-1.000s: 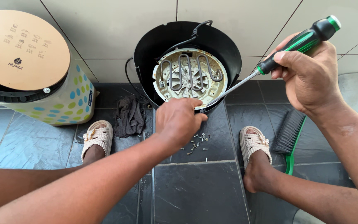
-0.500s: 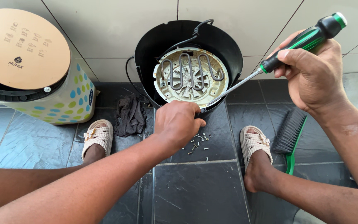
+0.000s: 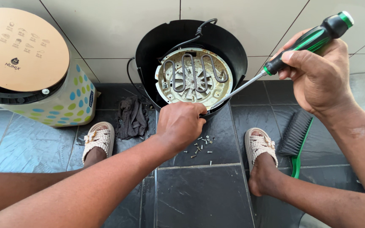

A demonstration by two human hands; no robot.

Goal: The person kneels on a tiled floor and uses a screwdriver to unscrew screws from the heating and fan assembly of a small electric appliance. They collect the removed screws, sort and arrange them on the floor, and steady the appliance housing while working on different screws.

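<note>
Upper left of the frame: a round appliance [image 3: 30,71] with a tan lid bearing faint pictograms and a small dark logo, its pale body dotted blue, green and yellow; its left edge is cut off. Centre top, against the tiled wall: a black housing [image 3: 233,50] tipped toward the viewer, showing a round metal plate [image 3: 194,78] with a looped heating coil. Left hand [image 3: 180,124], closed on the housing's lower rim, hides that rim. Right hand [image 3: 317,71], upper right, clamped around the green-and-black handle of a screwdriver [image 3: 275,67]; its shaft slants down-left to the plate's edge, the tip hard to make out. Right of centre, on the floor: a green-handled brush [image 3: 296,135], partly behind a sandalled foot. Left of the housing: a dark cloth [image 3: 132,118]. Below the left hand: scattered small screws [image 3: 200,147].
</note>
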